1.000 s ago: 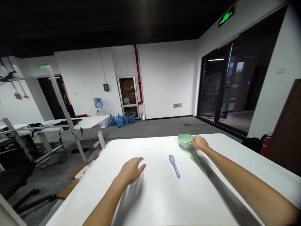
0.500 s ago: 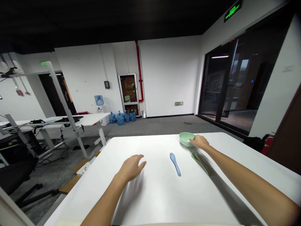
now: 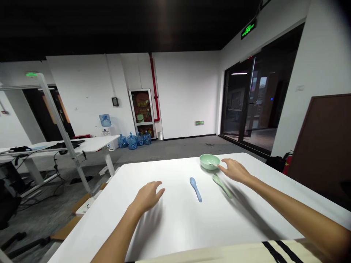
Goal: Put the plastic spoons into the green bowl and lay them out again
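Note:
A pale green bowl sits near the far edge of the white table, with a small pale item inside it. My right hand is open just to the right of the bowl, its fingertips at or very near the rim. Below that hand lies a green spoon, slanting across the tabletop. A blue spoon lies to its left, between my hands. My left hand is open over the middle of the table, holding nothing and nearest the blue spoon.
A cream cloth with black stripes shows along the near table edge. Behind the table are a metal upright, a white desk with cables, and several blue water jugs. A fire extinguisher stands to the right.
My right hand has drawn back slightly from the bowl, with its fingers more spread. The whole view has shifted, and the striped cloth now shows at the bottom. My left hand looks about the same.

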### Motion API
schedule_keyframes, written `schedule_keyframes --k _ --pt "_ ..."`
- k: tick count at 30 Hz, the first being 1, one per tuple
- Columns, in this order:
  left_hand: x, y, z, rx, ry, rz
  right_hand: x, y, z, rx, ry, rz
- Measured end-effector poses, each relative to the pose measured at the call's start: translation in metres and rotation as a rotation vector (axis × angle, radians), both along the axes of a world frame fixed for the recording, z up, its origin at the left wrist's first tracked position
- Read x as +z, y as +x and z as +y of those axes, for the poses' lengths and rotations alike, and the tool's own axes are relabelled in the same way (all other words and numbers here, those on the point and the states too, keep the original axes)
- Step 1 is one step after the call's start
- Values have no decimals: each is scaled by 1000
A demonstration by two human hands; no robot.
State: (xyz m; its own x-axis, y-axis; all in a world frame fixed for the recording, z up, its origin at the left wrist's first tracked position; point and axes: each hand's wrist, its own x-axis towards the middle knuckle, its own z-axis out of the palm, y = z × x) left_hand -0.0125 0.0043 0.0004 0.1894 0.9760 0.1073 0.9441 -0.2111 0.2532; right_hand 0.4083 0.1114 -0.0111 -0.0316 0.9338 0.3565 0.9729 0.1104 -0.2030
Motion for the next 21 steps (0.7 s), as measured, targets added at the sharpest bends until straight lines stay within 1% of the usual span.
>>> schedule_keyframes --k 3,5,13,21 --pt "2 0 -2 6 15 0 0 2 -16 32 5 -23" --pt "4 1 -3 12 19 -1 -3 3 -23 48 1 -35" --pt "7 3 -6 29 19 -11 -30 9 -35 52 -13 11" --pt "6 4 -6 18 22 -6 -31 8 -41 67 -66 38"
